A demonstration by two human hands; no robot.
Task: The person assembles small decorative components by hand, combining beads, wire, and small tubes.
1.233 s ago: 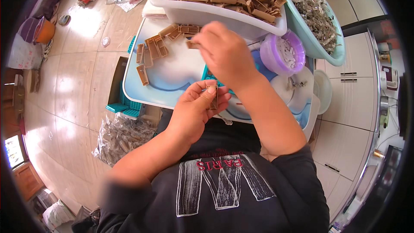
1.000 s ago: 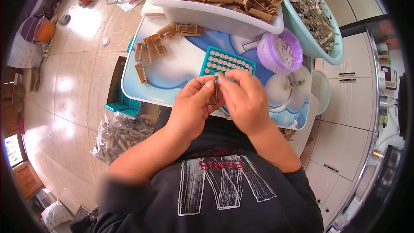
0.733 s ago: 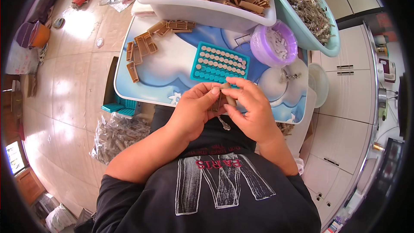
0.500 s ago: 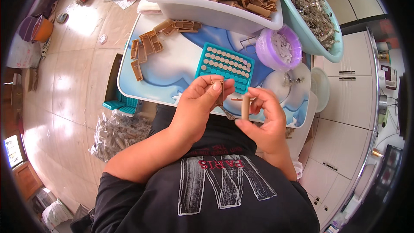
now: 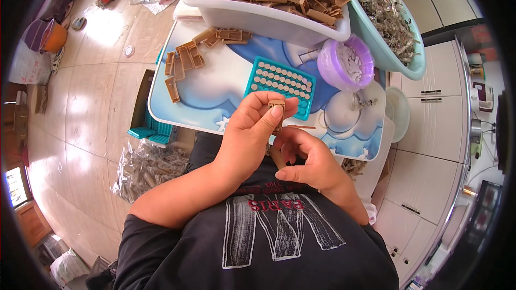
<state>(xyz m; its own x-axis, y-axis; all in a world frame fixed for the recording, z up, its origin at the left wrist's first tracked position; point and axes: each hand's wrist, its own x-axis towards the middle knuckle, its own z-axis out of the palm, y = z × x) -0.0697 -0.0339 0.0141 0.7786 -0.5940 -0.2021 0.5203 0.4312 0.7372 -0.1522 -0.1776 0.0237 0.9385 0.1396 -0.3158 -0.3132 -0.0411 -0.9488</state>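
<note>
My left hand (image 5: 244,131) pinches a small brown plastic casing (image 5: 277,108) under its thumb, just past the table's near edge. Below and right of it, my right hand (image 5: 309,162) is closed on a tan, rounded plastic cover (image 5: 278,157), partly hidden by the fingers. Something small and shiny shows between the hands, too small to name. Beyond the left hand lies a teal tray (image 5: 250,87) with rows of pale round discs. A thin brown strip (image 5: 299,127) rests on the table near the right hand.
Several brown casings (image 5: 188,56) lie at the table's left. Behind stand a white tub (image 5: 269,19) of brown parts, a purple bowl (image 5: 328,67) of white pieces and a pale green basin (image 5: 376,56) of metal-looking clips. A filled plastic bag (image 5: 148,169) sits on the floor at left.
My right hand has moved left and toward me, bringing the tan cover below the left hand and tilting it. My left hand keeps hold of the casing, shifted slightly.
</note>
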